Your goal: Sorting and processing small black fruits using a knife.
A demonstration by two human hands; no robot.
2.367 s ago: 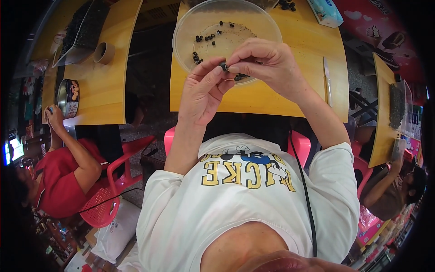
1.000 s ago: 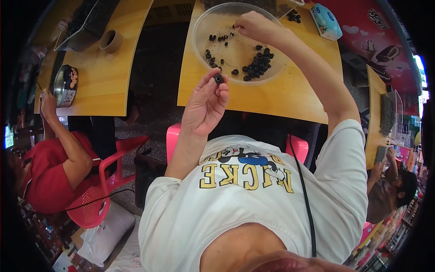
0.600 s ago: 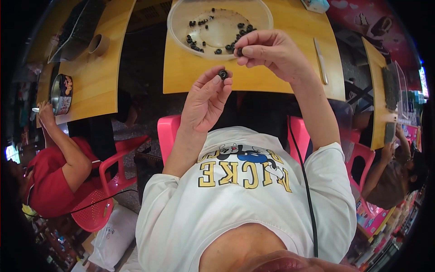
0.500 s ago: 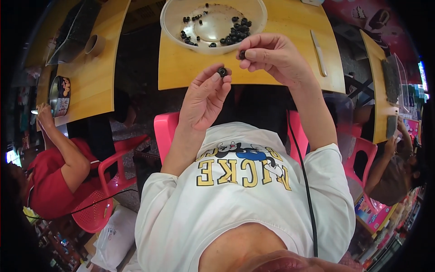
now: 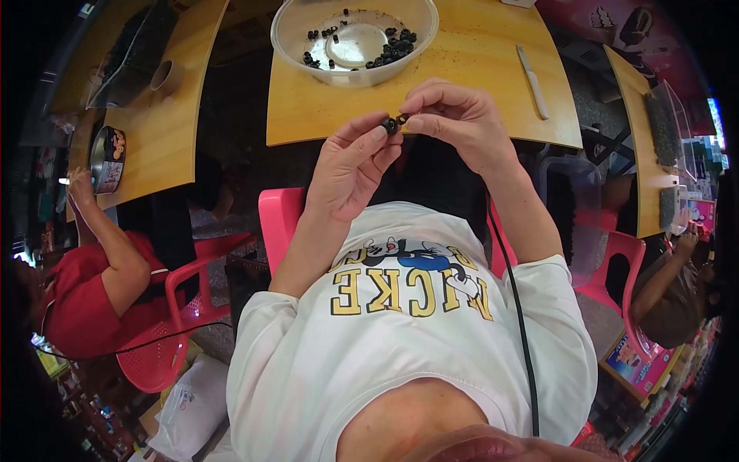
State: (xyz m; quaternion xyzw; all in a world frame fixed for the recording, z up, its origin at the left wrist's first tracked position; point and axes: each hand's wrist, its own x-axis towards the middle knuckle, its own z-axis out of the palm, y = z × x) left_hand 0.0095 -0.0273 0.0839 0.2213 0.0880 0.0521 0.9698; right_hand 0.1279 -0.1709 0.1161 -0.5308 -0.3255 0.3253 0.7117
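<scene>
Just beyond the near edge of the yellow table, my left hand (image 5: 352, 165) pinches a round black ring-like part (image 5: 389, 125) between thumb and fingertips. Close against it, my right hand (image 5: 462, 127) has a smaller dark ring-shaped piece (image 5: 402, 119) between thumb and forefinger. The two pieces meet or nearly meet; their exact contact is too small to tell. Past my hands stands a round translucent tub (image 5: 362, 78), with several loose black parts (image 5: 394, 51) heaped at its right side and more scattered on its left.
The yellow table (image 5: 477, 54) bears a white-handled knife (image 5: 533, 83) at right. A clear bin (image 5: 573, 192) with dark contents sits below its right side. At left, a person in red (image 5: 115, 285) holds a hand by a round tin (image 5: 112, 158). Another person (image 5: 670, 296) sits far right.
My right hand has come down and left, bringing its small piece from beside the tub to the part in my left hand. My left hand has shifted slightly right.
</scene>
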